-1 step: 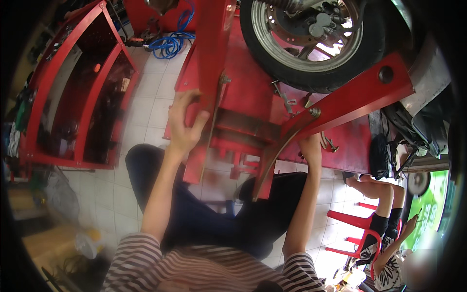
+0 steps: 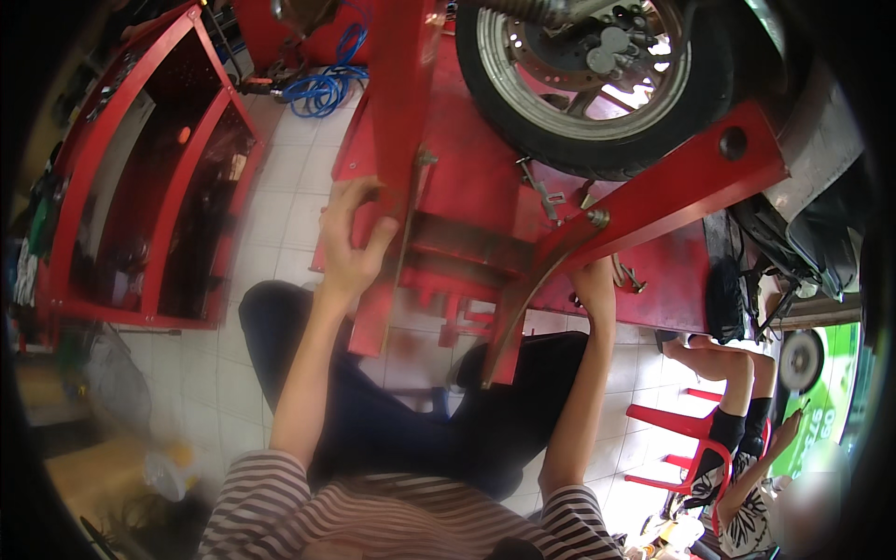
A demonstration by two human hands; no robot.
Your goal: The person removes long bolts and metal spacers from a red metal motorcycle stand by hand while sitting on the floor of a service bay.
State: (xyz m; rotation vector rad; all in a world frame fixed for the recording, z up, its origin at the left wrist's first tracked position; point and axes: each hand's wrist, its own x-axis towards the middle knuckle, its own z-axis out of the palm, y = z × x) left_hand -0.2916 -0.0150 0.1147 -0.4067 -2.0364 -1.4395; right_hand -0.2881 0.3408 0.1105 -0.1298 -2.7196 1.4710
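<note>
A red steel wheel-clamp frame stands before me, with a left upright arm [image 2: 397, 103] and a slanting right arm [image 2: 681, 187] joined by a crossbar [image 2: 467, 245]. My left hand [image 2: 353, 250] is curled against the left arm, its thumb on the near side and its fingertips at the arm's edge. Beneath the slanting arm is my right hand [image 2: 595, 287], its fingers mostly hidden behind the steel. Beyond the frame a motorcycle wheel [image 2: 476, 84] with a black tyre stands over a red platform [image 2: 476, 168]. Bolts [image 2: 603, 217] fasten the frame's arms.
Metal tools or fittings [image 2: 553, 198] lie on the platform beside the tyre. To the left are a red shelf cart [image 2: 173, 201] and a coiled blue hose [image 2: 322, 93] on the tiled floor [image 2: 289, 173]. A person [image 2: 742, 373] sits on a red chair [image 2: 667, 418] at the right.
</note>
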